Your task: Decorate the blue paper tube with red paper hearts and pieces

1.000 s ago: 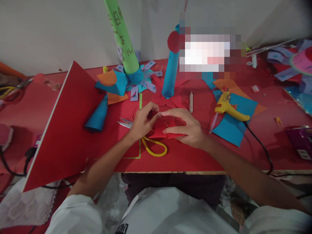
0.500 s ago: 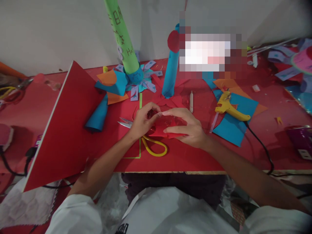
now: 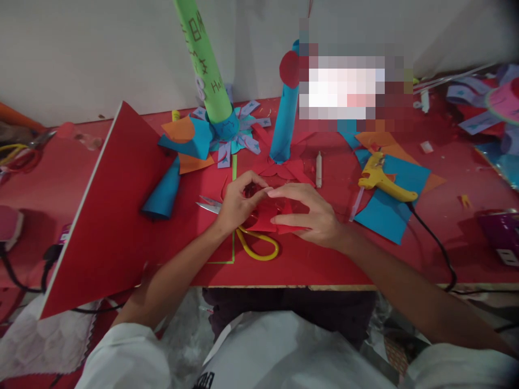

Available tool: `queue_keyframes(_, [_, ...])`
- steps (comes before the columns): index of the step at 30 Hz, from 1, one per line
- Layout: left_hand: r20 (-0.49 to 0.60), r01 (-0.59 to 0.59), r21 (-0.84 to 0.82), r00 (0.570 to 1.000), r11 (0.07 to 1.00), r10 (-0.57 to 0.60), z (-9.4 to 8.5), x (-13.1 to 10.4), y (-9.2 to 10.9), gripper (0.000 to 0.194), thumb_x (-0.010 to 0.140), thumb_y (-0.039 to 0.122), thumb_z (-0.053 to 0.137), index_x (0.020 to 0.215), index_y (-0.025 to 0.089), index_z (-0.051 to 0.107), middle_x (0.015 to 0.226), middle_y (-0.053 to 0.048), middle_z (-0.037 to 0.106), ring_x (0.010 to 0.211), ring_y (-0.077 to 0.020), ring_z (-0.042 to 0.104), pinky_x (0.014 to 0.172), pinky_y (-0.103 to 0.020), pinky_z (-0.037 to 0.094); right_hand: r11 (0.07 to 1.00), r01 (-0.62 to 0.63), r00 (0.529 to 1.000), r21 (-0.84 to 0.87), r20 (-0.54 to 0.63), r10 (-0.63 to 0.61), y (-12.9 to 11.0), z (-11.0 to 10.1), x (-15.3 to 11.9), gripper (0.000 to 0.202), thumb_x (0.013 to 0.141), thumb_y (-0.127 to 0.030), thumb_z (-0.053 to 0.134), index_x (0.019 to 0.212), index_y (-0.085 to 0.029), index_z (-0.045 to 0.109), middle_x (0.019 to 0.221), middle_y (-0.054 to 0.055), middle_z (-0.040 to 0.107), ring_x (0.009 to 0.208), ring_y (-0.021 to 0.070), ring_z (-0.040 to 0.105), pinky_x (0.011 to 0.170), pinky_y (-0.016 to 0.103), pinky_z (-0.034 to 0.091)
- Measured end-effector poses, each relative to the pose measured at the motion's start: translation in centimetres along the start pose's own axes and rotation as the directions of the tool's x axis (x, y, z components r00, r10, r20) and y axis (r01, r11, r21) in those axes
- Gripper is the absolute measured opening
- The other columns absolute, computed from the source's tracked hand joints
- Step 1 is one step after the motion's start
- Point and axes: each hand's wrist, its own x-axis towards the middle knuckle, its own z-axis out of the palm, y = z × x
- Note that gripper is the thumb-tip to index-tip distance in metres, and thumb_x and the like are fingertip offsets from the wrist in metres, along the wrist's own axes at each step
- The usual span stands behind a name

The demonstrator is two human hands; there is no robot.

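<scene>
Head view: left hand [image 3: 237, 204] and right hand [image 3: 310, 214] pinch red paper [image 3: 265, 219]

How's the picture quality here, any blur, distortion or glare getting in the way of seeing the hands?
Head view: the left hand and right hand on the red paper piece are fairly sharp; a pixelated block hides an area behind the blue tube; wide-angle distortion bows the table edge; corners darken and soften; lighting is dim and warm, without strong glare.

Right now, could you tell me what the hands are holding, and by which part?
Both hold one red paper piece: left hand pinches its left edge, right hand grips its right side, fingers on top.
</scene>
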Motion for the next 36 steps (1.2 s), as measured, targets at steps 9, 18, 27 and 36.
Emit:
queue_keyframes(9, [-0.016, -0.132, 0.111, 0.991, 0.985, 0.135, -0.1, 0.2, 0.0, 0.047, 0.106, 0.064, 0.051, 0.103, 0.023, 0.073, 0.114, -0.010, 0.073, 0.113, -0.0226, 0.066, 0.102, -0.039, 0.052, 0.969, -0.218, 0.965, 0.113, -0.123, 0.231, -0.3, -0.2, 0.6, 0.005, 0.097, -0.025, 0.076, 0.100, -0.028, 0.079, 0.133, 0.009, 0.074, 0.125, 0.0257, 0.070, 0.103, 0.046, 0.061])
queue_keyframes(18, [0.127, -0.220, 0.137, 0.971, 0.966, 0.203, 0.7, -0.3, -0.2, 0.034, 0.102, 0.054, 0.065, 0.101, 0.021, 0.066, 0.105, -0.007, 0.074, 0.101, -0.0219, 0.067, 0.099, -0.039, 0.050, 0.758, -0.505, 0.745, 0.413, -0.235, 0.625, 2.1, 0.0, 0.6, 0.020, 0.091, -0.043, 0.082, 0.091, -0.024, 0.074, 0.123, 0.009, 0.075, 0.119, 0.0262, 0.072, 0.108, 0.047, 0.059])
queue_keyframes(27, [0.199, -0.126, 0.176, 0.976, 0.976, 0.090, 1.1, -0.6, -0.6, 0.021, 0.101, 0.041, 0.064, 0.093, 0.022, 0.059, 0.103, -0.007, 0.071, 0.103, -0.0244, 0.066, 0.096, -0.042, 0.052, 0.659, -0.627, 0.675, 0.416, -0.133, 0.726, 2.1, 0.7, 0.2, 0.021, 0.090, -0.045, 0.081, 0.091, -0.024, 0.074, 0.092, 0.002, 0.073, 0.090, 0.0211, 0.069, 0.083, 0.036, 0.057])
queue_keyframes(36, [0.221, -0.139, 0.185, 0.971, 0.973, 0.096, 1.1, -0.8, -0.3, 0.017, 0.100, 0.034, 0.058, 0.089, 0.022, 0.053, 0.088, -0.002, 0.061, 0.082, -0.0183, 0.057, 0.081, -0.035, 0.050, 0.673, -0.667, 0.671, 0.321, -0.134, 0.729, 1.6, 0.5, 0.5, 0.029, 0.090, -0.050, 0.079, 0.084, -0.023, 0.071, 0.078, 0.001, 0.070, 0.074, 0.0183, 0.063, 0.064, 0.031, 0.048])
